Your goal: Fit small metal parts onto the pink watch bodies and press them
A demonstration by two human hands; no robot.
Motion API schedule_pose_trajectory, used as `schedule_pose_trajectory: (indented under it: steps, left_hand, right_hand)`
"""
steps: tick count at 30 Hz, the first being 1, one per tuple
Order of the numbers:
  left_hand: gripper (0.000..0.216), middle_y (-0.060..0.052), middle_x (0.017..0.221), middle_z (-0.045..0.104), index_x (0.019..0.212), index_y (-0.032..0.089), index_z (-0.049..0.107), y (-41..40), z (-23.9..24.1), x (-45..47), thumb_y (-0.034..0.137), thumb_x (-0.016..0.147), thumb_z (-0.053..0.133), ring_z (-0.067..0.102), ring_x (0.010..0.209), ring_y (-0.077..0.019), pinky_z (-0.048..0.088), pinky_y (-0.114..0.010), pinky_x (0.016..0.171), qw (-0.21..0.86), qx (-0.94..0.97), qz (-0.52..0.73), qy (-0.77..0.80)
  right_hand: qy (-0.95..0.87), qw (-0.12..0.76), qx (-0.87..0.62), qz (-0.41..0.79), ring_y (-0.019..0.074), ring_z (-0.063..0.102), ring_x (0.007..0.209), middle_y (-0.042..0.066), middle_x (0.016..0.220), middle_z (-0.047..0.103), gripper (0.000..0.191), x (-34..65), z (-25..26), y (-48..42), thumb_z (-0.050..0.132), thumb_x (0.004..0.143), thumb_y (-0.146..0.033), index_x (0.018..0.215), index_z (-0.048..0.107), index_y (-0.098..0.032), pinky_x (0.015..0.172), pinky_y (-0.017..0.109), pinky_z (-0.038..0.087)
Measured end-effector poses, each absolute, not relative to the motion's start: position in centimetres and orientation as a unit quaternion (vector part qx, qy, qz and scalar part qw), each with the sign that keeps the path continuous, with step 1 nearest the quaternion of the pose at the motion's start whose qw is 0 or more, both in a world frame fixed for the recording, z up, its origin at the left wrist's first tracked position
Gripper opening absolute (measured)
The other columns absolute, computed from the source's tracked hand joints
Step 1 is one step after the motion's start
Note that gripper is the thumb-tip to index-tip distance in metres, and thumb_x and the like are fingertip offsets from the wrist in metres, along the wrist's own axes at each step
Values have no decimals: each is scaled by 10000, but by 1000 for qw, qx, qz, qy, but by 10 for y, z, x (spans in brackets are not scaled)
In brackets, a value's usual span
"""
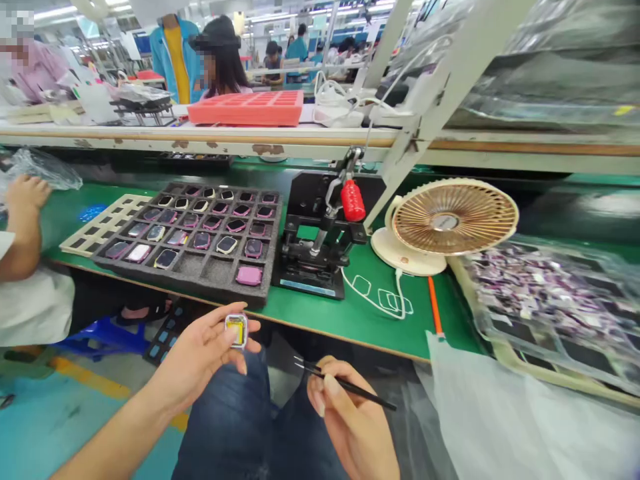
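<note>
My left hand (200,353) pinches a small watch case (237,331), its yellow inside turned up toward me. In my right hand (350,407) is a pair of black tweezers (345,383), tips pointing left and apart from the case. Both hands are above my lap, in front of the bench edge. Behind the left hand lies a dark foam tray (227,288) with rows of watches in its pockets. A purple watch case (249,275) sits in its near right corner, beside a few bare pockets.
A black toggle press (320,233) with a red handle (353,200) stands right of the tray. Farther right are a fan (453,217), white gasket rings (395,301), an orange stick (435,307) and trays of purple pieces (545,283). A co-worker's arm (23,227) is at left.
</note>
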State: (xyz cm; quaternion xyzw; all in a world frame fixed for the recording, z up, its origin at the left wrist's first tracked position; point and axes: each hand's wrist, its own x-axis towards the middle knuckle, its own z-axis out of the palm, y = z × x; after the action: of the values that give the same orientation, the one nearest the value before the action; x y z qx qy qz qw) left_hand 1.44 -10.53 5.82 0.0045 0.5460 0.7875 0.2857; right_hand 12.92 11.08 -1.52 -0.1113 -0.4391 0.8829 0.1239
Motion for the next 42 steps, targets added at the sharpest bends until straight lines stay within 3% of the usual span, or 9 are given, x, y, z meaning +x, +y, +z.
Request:
schedule_pose_trajectory:
  steps: [4,8,11,15,25,31,42]
  left_hand:
    - [492,-226,1262,747,1324,153,687,-90,47,25,303,884,847,752,985,-287,591,-322,700,280,9,779,561]
    - [534,-219,1273,725,1406,154,620,-81,37,33,382,947,772,732,926,-253,590,-334,686,304,24,751,586]
    - [613,-157,1055,756,1433,126,580,-76,36,38,440,941,766,692,752,-197,570,-315,626,305,32,736,604]
    - [634,-65,896,716,1419,111,596,-73,37,44,488,935,757,618,633,-130,558,-297,658,296,43,700,649]
    - [673,-41,829,689,1540,139,525,-75,29,48,536,1006,628,599,703,-163,533,-302,687,301,69,637,706]
    - [675,-79,974,724,1546,162,524,-74,29,49,557,1006,616,593,704,-151,518,-302,697,308,72,627,712]
    - [661,-42,880,693,1554,175,525,-76,29,50,539,1012,620,590,696,-143,514,-298,702,307,80,626,712]
  right_hand:
    - [-458,161,-74,871,127,637,650,28,818,654,158,130,-24,108,809,934,-332,1066,821,-245,590,255,501]
    - [-577,235,-13,782,205,767,910,82,1170,751,209,125,-24,101,732,983,-196,1135,825,-304,798,354,649]
    - [-683,295,41,666,262,742,1155,77,1243,765,374,119,-19,94,698,959,-46,1213,794,-304,982,432,639]
    - [-730,341,119,580,302,690,1268,89,1258,765,537,111,-16,89,712,893,61,1336,715,-244,1076,537,600]
    - [-747,328,148,559,302,688,1284,100,1274,761,528,109,-15,91,709,879,89,1321,713,-201,1075,501,623]
    - [-747,329,137,561,299,696,1275,103,1270,761,506,111,-14,92,705,880,91,1297,725,-194,1069,481,630]
    - [-758,328,157,541,315,667,1318,110,1324,739,542,113,-19,92,687,893,87,1350,709,-203,1073,509,627]
